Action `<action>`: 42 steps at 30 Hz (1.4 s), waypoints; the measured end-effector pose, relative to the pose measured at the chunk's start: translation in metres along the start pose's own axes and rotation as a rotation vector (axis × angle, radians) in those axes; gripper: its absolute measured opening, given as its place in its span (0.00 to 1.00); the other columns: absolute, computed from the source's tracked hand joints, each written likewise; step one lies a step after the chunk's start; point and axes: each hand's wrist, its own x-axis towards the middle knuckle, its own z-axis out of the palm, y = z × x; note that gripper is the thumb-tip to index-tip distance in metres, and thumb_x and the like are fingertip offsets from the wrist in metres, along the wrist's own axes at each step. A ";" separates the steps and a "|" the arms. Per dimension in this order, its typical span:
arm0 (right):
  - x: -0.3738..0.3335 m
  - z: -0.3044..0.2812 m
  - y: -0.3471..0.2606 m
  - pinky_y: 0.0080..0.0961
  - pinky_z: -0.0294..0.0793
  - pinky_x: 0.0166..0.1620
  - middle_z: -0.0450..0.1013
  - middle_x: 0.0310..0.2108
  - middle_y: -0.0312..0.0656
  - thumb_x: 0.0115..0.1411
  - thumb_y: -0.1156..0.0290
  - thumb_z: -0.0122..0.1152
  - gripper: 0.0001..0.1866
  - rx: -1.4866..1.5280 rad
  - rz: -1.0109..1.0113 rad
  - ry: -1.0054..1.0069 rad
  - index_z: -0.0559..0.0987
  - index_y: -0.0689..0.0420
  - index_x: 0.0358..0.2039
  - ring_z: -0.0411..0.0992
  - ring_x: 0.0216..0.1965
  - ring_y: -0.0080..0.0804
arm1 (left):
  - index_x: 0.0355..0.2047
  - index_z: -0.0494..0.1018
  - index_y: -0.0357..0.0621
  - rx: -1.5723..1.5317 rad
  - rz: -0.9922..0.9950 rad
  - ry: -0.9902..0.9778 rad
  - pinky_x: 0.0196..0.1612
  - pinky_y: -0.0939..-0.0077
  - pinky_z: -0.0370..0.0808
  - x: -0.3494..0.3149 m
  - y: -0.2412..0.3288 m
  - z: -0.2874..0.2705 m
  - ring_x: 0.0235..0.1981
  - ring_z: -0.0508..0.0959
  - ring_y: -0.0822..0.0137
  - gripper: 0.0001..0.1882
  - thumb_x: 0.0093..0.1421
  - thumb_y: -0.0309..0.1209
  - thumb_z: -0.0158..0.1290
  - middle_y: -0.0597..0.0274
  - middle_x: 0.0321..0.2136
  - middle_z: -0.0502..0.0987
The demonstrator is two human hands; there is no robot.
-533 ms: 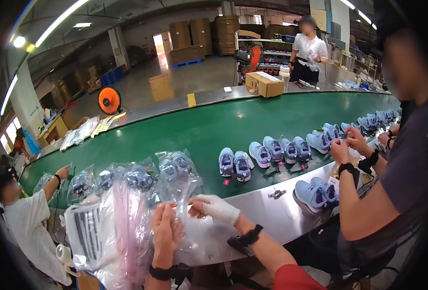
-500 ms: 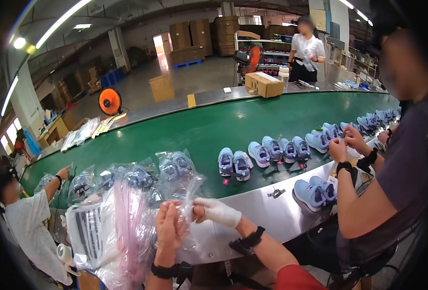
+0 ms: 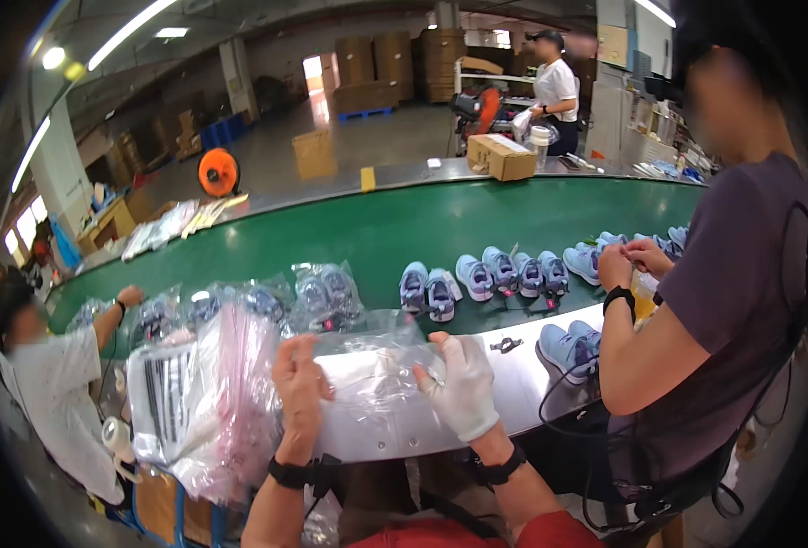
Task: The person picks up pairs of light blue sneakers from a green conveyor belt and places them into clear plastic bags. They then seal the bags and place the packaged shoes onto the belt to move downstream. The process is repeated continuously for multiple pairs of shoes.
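Observation:
A clear plastic bag (image 3: 378,370) is spread wide between my two hands above the metal ledge of the line. My bare left hand (image 3: 300,391) grips its left edge. On the other side my right hand (image 3: 464,388), in a white glove, pinches the bag's right edge between thumb and fingers. The bag looks empty. Just left of my left hand lies a thick stack of clear and pinkish plastic bags (image 3: 232,388). Beyond my hands, on the green belt, a pair of light blue sneakers (image 3: 427,290) stands unbagged, and another bagged pair of sneakers (image 3: 325,292) sits to its left.
More sneakers (image 3: 513,274) line the green conveyor belt (image 3: 331,224) to the right. One pair (image 3: 568,349) rests on the metal ledge (image 3: 513,393) near a co-worker (image 3: 714,274). Another co-worker (image 3: 57,393) reaches over the belt at left. A carton (image 3: 501,159) stands on the far edge.
My hands have moved apart, the right one to the right, stretching out the bag that was bunched between them. The view has shifted slightly. The person across the belt has turned sideways.

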 end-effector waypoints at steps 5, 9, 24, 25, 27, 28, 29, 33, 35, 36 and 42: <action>-0.027 0.043 0.011 0.36 0.70 0.41 0.71 0.29 0.47 0.47 0.71 0.58 0.19 0.217 -0.112 -0.630 0.72 0.60 0.42 0.70 0.36 0.48 | 0.36 0.74 0.42 0.162 0.272 -0.487 0.21 0.79 0.69 -0.048 -0.003 0.066 0.20 0.72 0.77 0.07 0.63 0.29 0.47 0.64 0.22 0.76; -0.053 0.083 0.051 0.32 0.73 0.37 0.71 0.34 0.41 0.53 0.70 0.58 0.20 0.431 -0.192 -0.605 0.69 0.57 0.47 0.71 0.34 0.37 | 0.35 0.73 0.44 0.638 0.520 -1.083 0.22 0.65 0.72 -0.108 -0.002 0.062 0.20 0.76 0.53 0.08 0.53 0.23 0.51 0.53 0.19 0.74; -0.001 0.064 -0.003 0.36 0.72 0.42 0.71 0.41 0.52 0.53 0.70 0.55 0.20 0.102 -0.113 -1.106 0.71 0.59 0.48 0.72 0.39 0.48 | 0.40 0.72 0.44 0.512 0.184 -0.026 0.18 0.73 0.63 -0.024 -0.020 -0.001 0.11 0.66 0.66 0.09 0.58 0.29 0.52 0.59 0.12 0.67; 0.000 0.058 -0.011 0.35 0.71 0.43 0.71 0.42 0.49 0.53 0.70 0.54 0.19 0.072 -0.133 -1.314 0.72 0.59 0.47 0.71 0.38 0.49 | 0.40 0.72 0.44 0.528 0.256 0.029 0.17 0.74 0.62 -0.007 -0.009 0.005 0.11 0.65 0.68 0.09 0.59 0.29 0.52 0.60 0.11 0.65; 0.022 0.030 -0.024 0.32 0.72 0.40 0.72 0.39 0.47 0.56 0.71 0.52 0.15 0.278 -0.214 -1.080 0.73 0.61 0.44 0.73 0.35 0.44 | 0.39 0.72 0.44 0.557 0.338 0.092 0.16 0.74 0.60 0.011 -0.002 0.012 0.11 0.62 0.71 0.08 0.59 0.29 0.51 0.62 0.10 0.62; 0.030 0.021 -0.025 0.30 0.73 0.39 0.73 0.37 0.46 0.58 0.71 0.51 0.14 0.385 -0.252 -0.968 0.73 0.62 0.43 0.73 0.34 0.41 | 0.39 0.72 0.44 0.571 0.347 0.087 0.16 0.75 0.59 0.016 -0.004 0.017 0.11 0.61 0.73 0.07 0.60 0.29 0.51 0.63 0.10 0.61; 0.030 0.020 -0.022 0.26 0.72 0.33 0.74 0.30 0.44 0.58 0.72 0.51 0.11 0.643 0.034 -0.660 0.74 0.63 0.39 0.74 0.30 0.33 | 0.39 0.71 0.44 0.590 0.361 0.066 0.16 0.75 0.58 0.022 -0.004 0.020 0.11 0.60 0.75 0.07 0.60 0.30 0.51 0.64 0.10 0.60; 0.095 0.031 0.039 0.14 0.64 0.27 0.69 0.20 0.37 0.60 0.72 0.53 0.10 0.445 0.384 -0.252 0.75 0.63 0.40 0.66 0.23 0.18 | 0.40 0.71 0.44 0.468 0.163 -0.012 0.16 0.76 0.56 0.028 -0.009 0.019 0.12 0.58 0.77 0.08 0.61 0.31 0.50 0.65 0.10 0.58; 0.106 0.066 0.093 0.27 0.69 0.30 0.72 0.22 0.44 0.58 0.57 0.55 0.20 0.004 0.260 -0.429 0.74 0.58 0.45 0.72 0.24 0.34 | 0.40 0.71 0.44 0.465 0.150 -0.059 0.16 0.76 0.56 0.024 -0.005 0.024 0.12 0.58 0.77 0.08 0.61 0.31 0.50 0.66 0.10 0.58; 0.109 0.088 0.116 0.32 0.71 0.32 0.73 0.23 0.46 0.56 0.51 0.55 0.25 -0.152 0.212 -0.500 0.74 0.57 0.47 0.74 0.26 0.41 | 0.40 0.71 0.43 0.463 0.143 -0.081 0.16 0.77 0.55 0.024 -0.003 0.025 0.12 0.58 0.78 0.09 0.61 0.31 0.50 0.66 0.10 0.58; 0.096 0.172 0.121 0.41 0.72 0.39 0.76 0.28 0.49 0.50 0.40 0.54 0.26 -0.691 0.121 -0.827 0.76 0.50 0.36 0.76 0.33 0.42 | 0.42 0.71 0.43 0.465 0.072 -0.082 0.17 0.78 0.56 0.025 -0.007 0.019 0.13 0.59 0.79 0.10 0.60 0.29 0.50 0.67 0.10 0.59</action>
